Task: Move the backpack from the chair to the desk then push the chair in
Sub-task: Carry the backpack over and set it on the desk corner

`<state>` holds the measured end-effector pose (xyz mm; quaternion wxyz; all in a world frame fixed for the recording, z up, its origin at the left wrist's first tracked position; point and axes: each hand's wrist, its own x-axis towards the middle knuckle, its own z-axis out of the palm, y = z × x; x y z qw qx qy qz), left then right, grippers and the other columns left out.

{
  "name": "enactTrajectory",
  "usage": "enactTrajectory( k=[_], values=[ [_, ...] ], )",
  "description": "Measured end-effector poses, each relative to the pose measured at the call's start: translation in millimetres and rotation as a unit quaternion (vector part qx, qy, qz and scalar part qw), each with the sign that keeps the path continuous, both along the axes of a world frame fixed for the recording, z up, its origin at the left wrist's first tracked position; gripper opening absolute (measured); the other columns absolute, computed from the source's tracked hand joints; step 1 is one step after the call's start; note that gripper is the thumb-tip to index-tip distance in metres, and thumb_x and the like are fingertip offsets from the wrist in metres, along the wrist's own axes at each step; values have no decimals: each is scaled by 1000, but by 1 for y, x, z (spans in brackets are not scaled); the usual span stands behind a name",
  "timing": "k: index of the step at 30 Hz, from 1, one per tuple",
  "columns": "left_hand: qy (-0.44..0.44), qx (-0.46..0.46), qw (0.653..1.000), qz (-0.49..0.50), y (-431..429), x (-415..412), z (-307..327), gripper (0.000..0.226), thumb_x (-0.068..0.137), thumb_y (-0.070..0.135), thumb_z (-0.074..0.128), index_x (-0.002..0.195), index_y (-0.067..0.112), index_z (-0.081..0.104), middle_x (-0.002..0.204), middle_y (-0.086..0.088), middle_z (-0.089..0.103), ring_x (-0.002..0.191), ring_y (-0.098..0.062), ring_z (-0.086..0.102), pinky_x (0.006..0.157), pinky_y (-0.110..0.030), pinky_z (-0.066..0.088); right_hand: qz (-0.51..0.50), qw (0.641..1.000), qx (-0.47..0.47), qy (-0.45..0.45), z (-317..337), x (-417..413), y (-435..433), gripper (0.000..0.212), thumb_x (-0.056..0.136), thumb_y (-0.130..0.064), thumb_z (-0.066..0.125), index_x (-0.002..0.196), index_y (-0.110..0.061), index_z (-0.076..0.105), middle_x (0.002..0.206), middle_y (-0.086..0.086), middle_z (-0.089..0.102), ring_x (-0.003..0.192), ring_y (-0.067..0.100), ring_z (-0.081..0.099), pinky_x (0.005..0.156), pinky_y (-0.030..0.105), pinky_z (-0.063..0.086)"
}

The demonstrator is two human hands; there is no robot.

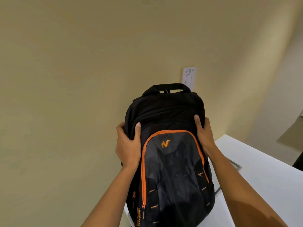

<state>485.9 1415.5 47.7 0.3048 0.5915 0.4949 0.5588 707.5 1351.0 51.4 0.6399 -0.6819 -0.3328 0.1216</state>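
Beige wall [82, 79] behind; white desk [262, 185] lower right. Backpack [170, 161] upright over desk's near corner; base contact hidden. Risk: tall soft bag so near the edge could topple or slide off on release. Left hand [127, 145] and right hand [205, 131] clasp its upper sides, thumbs in front, arms extended. Chair not visible

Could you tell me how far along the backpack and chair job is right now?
The backpack is off the chair, gripped by the left hand and right hand over the white desk. Releasing it remains; so does pushing in the chair, which is out of view.
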Motion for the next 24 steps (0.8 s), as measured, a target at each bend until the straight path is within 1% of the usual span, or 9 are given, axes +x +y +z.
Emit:
enactTrajectory(
  k=[2,4,7,12,16,18,20,22,24],
  values=[
    [2,3,1000,1,2,2,-1,36,90,53,49,98,19,47,88,7,59,78,-17,57,67,-30,39,-21,1000,5,6,-2,-1,5,55,96,-51,38,134,-11,44,130,9,55,118,26,53,103,42,45],
    [-4,11,1000,8,3,5,-1,36,92,51,48,88,16,43,79,2,57,72,-22,55,63,-31,37,-39,999,22,12,2,-1,12,51,98,-48,37,125,-7,49,117,10,57,109,25,54,97,42,46],
    [-15,26,999,25,5,7,3,39,93,49,47,85,12,41,74,0,55,69,-24,53,62,-33,37,-54,997,53,10,12,1,22,46,100,-42,37,116,-1,51,103,7,54,100,23,52,85,34,41],
    [-33,58,997,33,10,15,20,36,93,47,49,82,14,39,68,8,48,66,-20,50,62,-30,34,-66,993,94,7,32,11,36,48,100,-42,38,114,2,51,101,10,54,94,20,51,83,31,41],
    [-35,66,997,32,13,27,20,35,92,49,48,83,16,39,76,2,54,69,-21,54,62,-30,37,-57,994,92,5,36,23,39,47,100,-41,37,117,1,50,102,8,52,93,19,49,75,25,40],
    [-20,73,997,20,15,33,16,32,92,49,46,88,18,42,84,1,59,76,-20,57,65,-31,40,-61,995,78,8,29,28,38,47,100,-41,36,120,0,48,107,10,52,97,20,49,79,28,39],
    [0,75,997,2,17,39,12,34,93,48,46,103,16,49,99,0,62,88,-19,60,70,-31,45,-61,997,49,2,21,35,36,49,101,-41,35,128,-2,44,119,13,53,106,23,51,86,31,40],
    [20,89,996,-7,17,45,8,41,95,43,47,119,10,50,114,-5,60,102,-21,58,84,-34,49,-53,998,14,-12,13,43,33,52,101,-41,33,137,-4,38,134,15,49,121,29,49,99,36,41],
    [36,118,992,0,15,48,4,45,96,35,50,127,4,47,122,-11,56,112,-25,54,96,-34,43,-49,998,-18,-25,4,47,30,57,100,-45,31,143,-7,31,144,15,43,131,32,44,110,47,37]
  ],
)
